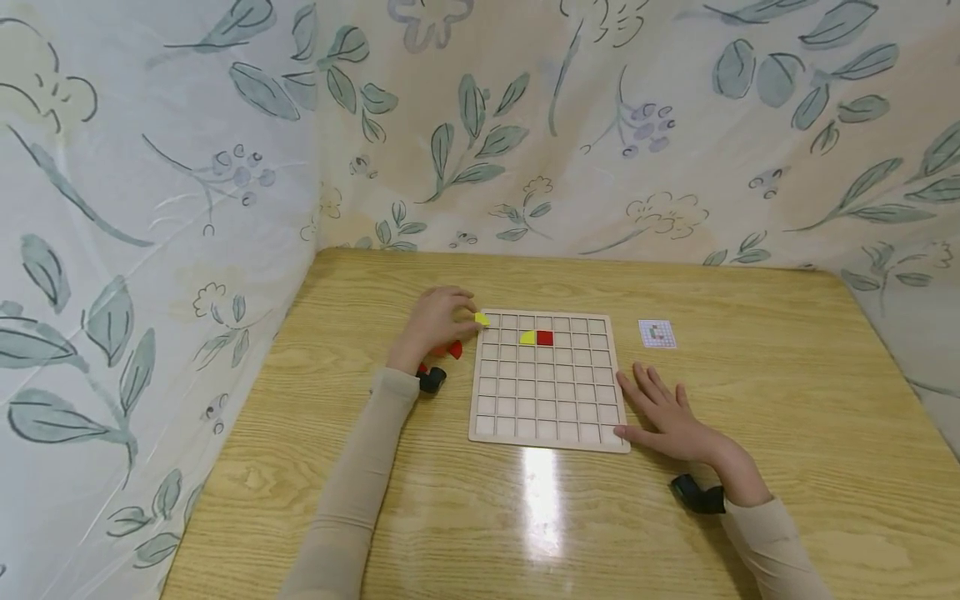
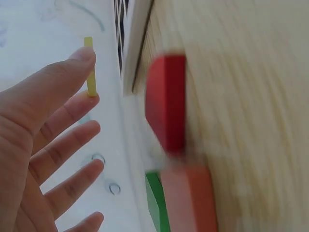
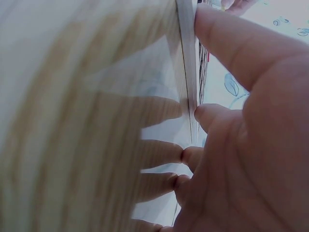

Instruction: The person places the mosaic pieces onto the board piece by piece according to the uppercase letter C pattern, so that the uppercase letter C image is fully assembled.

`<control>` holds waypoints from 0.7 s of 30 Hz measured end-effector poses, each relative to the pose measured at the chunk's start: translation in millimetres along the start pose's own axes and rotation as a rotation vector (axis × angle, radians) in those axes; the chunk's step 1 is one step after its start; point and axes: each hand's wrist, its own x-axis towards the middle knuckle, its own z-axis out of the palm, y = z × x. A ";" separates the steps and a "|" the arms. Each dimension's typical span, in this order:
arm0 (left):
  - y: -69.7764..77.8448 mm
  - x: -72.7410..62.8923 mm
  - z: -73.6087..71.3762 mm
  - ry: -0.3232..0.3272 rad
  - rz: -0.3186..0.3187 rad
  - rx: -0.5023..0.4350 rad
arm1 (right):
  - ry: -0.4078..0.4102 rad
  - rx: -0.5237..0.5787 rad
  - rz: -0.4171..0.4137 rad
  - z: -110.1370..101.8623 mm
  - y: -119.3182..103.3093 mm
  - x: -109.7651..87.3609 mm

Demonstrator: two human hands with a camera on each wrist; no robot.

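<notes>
My left hand (image 1: 438,321) pinches a thin yellow tile (image 1: 482,319) between thumb and forefinger at the far left corner of the white gridded board (image 1: 525,408). In the left wrist view the yellow tile (image 2: 91,85) is edge-on and the other fingers are spread. On the board, a yellow quarter-round tile (image 1: 528,337) sits beside a red square tile (image 1: 545,337) in the second row from the back. My right hand (image 1: 671,421) rests with fingers spread at the board's right edge; in the right wrist view its thumb touches the board's side (image 3: 187,43).
A red tile with a curved side (image 2: 165,104) lies on the table left of the board, near an orange piece (image 2: 193,200) and a green piece (image 2: 157,200). A small printed pattern card (image 1: 657,333) lies right of the board. Patterned cloth (image 1: 480,125) hangs behind the table.
</notes>
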 end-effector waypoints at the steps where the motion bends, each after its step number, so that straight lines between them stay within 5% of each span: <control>1: 2.5 1.3 0.6 0.001 0.005 -0.001 | -0.001 0.003 0.001 -0.4 -0.3 -0.2; 21: 52.8 27.6 11.0 -0.052 0.077 0.018 | -0.023 0.035 0.000 -8.0 -2.7 -0.2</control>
